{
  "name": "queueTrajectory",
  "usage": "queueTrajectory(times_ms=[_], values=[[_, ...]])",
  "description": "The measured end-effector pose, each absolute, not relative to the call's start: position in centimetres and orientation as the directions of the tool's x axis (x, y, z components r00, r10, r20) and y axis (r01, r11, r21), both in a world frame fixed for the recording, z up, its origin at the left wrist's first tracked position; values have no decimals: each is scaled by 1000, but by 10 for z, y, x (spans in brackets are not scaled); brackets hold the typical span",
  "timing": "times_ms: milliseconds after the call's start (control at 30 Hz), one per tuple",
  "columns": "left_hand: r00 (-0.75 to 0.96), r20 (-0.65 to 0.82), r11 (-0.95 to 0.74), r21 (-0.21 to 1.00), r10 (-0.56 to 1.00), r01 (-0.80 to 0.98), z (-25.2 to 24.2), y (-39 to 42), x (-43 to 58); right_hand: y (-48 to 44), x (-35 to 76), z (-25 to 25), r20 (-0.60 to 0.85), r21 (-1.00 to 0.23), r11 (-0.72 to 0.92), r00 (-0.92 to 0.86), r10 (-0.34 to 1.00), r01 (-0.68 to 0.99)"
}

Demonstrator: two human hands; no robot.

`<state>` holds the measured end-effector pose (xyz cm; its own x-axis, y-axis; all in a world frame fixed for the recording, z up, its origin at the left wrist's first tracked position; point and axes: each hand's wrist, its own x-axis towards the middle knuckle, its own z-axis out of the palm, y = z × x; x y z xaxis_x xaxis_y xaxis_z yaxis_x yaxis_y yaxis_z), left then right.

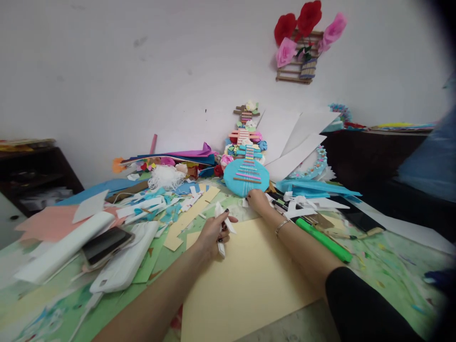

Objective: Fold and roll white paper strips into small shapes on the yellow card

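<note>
My left hand (215, 230) is closed around a piece of folded white paper (221, 247), whose ends stick out above and below the fingers. It hovers over the upper left part of a large cream card sheet (245, 280). My right hand (258, 200) reaches to the far edge of that sheet, its fingers curled at the bottom rim of a round blue lute-shaped craft piece (245, 172) with string lines. A small white scrap (245, 203) shows beside those fingertips. What the right fingers pinch, if anything, is hidden.
Left lie a phone (107, 245), a white power strip (124, 256), a white paper roll (64, 247) and scraps. To the right are a green marker-like stick (323, 240), white paper strips (302, 211) and a dark phone (359, 216). White string (166, 177) is heaped behind.
</note>
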<state>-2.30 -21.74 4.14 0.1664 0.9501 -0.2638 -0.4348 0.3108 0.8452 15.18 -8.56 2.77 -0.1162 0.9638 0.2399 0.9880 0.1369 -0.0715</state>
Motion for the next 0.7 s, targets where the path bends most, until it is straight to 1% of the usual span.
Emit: queueTrajectory(times_ms=[100,233,533,700], values=[[169,-263,311,851,950,-424,42,-219,-23,-80,151,27,226,-48,109,-96,969,993],[178,-263,314,858,948,-407,44,-221,-23,-75,149,30,212,-9,117,-112,971,993],[188,-268,322,861,945,-394,46,-221,-22,-75,141,38,165,93,248,-260,951,964],[195,-264,322,861,945,-394,44,-221,-22,-77,136,39,148,113,301,-316,937,947]])
